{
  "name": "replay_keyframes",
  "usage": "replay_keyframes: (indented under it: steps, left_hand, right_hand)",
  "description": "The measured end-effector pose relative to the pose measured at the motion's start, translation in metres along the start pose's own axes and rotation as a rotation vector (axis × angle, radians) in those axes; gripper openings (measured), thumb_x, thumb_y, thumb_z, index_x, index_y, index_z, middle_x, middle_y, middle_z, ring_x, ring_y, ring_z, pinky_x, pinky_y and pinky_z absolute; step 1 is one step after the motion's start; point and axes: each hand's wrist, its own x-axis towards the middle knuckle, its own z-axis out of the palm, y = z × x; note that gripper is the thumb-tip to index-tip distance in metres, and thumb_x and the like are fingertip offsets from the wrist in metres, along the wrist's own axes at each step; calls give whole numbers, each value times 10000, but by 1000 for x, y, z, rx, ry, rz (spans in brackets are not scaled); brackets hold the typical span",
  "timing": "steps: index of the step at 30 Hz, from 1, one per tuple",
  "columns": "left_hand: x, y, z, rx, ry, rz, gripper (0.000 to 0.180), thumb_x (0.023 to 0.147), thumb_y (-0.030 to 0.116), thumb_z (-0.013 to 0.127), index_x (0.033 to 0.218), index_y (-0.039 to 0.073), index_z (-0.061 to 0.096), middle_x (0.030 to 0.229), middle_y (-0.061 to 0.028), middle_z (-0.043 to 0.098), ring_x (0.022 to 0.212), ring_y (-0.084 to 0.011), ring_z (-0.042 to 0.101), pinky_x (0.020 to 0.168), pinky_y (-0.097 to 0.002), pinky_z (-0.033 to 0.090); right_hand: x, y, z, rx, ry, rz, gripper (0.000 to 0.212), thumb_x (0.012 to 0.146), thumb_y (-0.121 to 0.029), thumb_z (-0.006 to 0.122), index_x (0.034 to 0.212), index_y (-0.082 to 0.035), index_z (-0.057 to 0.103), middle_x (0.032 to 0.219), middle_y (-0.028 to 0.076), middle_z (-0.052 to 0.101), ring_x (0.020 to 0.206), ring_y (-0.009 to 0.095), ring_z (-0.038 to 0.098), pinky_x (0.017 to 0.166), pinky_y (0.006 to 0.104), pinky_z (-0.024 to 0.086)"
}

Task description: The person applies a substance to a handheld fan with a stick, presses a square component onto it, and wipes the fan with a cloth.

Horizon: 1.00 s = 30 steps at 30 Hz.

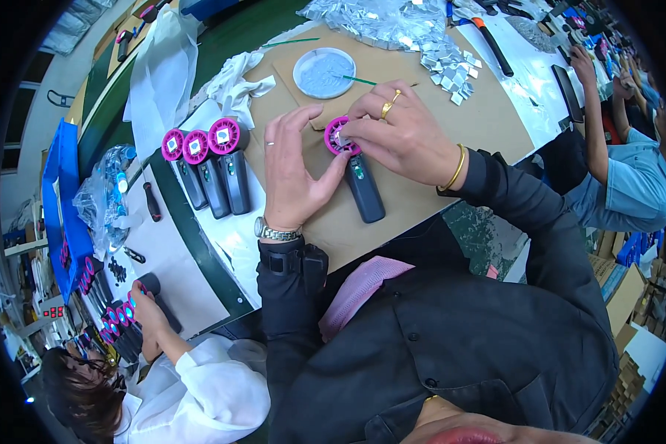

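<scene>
Co-worker at left: a person in a white top (200, 385) sits at the lower left, one hand (146, 302) raised over a cluster of pink-headed fans too crowded to count.

Plastic bag: one clear bag (107, 196) lies on the white bench strip beside a blue tray (61, 192).

Finished fans: three handheld fans (207, 159) with pink round heads and dark grey handles lie side by side, touching, heads pointing up the bench.

White cloth: one crumpled cloth (237, 81) sits just above the three fans.

Left hand: the left hand (292, 166) rests flat and spread on the brown cardboard sheet (422, 133), a ring on one finger and a metal watch at the wrist; its thumb steadies the fan in work, not gripping it.

Fan in work: one fan (357, 174), pink head and dark handle, lies on the cardboard between the two hands, handle towards the person.

Grey dish: one round grey dish (323, 72) stands above the hands, a thin green stick (359, 79) lying across its rim.

Right hand: the right hand (399, 133), with a gold ring and gold bangle, pinches a small silver square (342, 138) against the centre of the pink head.

Silver squares: a loose heap of foil pieces (451, 65), too many to count, lies beyond the right hand.

Co-worker at right: a person in a blue shirt (629, 185) reaches an arm up the bench.
</scene>
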Motion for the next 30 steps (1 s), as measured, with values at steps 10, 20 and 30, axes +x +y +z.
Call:
replay_keyframes:
  steps: [10, 20, 30]
  left_hand:
    - [-3, -4, 4, -1, -50, -38, 665, 746, 178, 860, 1354, 100, 603, 1285, -81, 649, 1226, -327, 540, 1054, -449, 395]
    - [-4, -7, 6, -4, -52, -32, 669, 745, 192, 864, 1351, 92, 599, 1267, -71, 672, 1215, -317, 552, 1033, -442, 390]
    - [-5, -9, 8, -35, -66, -43, 714, 745, 213, 890, 1373, 75, 577, 1241, -69, 697, 1190, -296, 569, 1016, -436, 388]
  right_hand:
    - [4, -1, 2, -56, -3, -5, 226, 837, -145, 799, 1050, -125, 722, 1042, 33, 656, 1033, 253, 607, 989, 441, 445]
    - [3, 1, 3, -66, -19, 0, 258, 831, -164, 803, 1076, -126, 730, 1047, 34, 658, 1052, 252, 603, 1013, 446, 431]
    - [9, 10, 6, -22, -141, 67, 211, 833, -147, 785, 1041, -120, 755, 1038, 39, 681, 1065, 257, 628, 1020, 448, 422]
